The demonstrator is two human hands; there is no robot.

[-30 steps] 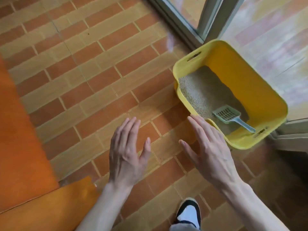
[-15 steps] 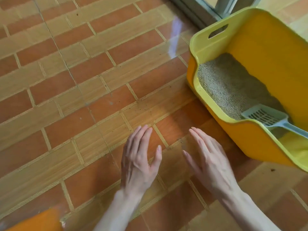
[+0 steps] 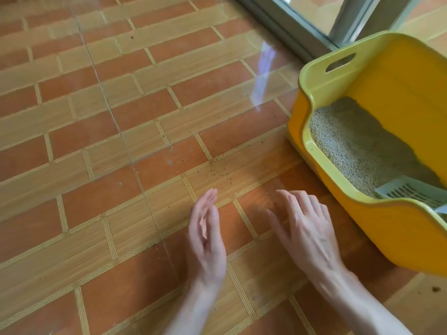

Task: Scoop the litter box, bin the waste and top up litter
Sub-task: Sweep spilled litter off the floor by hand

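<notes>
Left hand (image 3: 205, 240) fingers straight and together, turned edge-on, holding nothing, above the floor (image 3: 96, 165). Right hand (image 3: 304, 228) palm down, fingers loosely spread, empty. Yellow litter box (image 3: 377, 228) just right of right hand, not touching. Litter (image 3: 358, 141) inside; pale scoop (image 3: 411, 189) lies in its near-right corner. Stray grains on floor beyond hands.

Glossy brick-pattern floor (image 3: 145, 117), glass door (image 3: 312, 13)
</notes>
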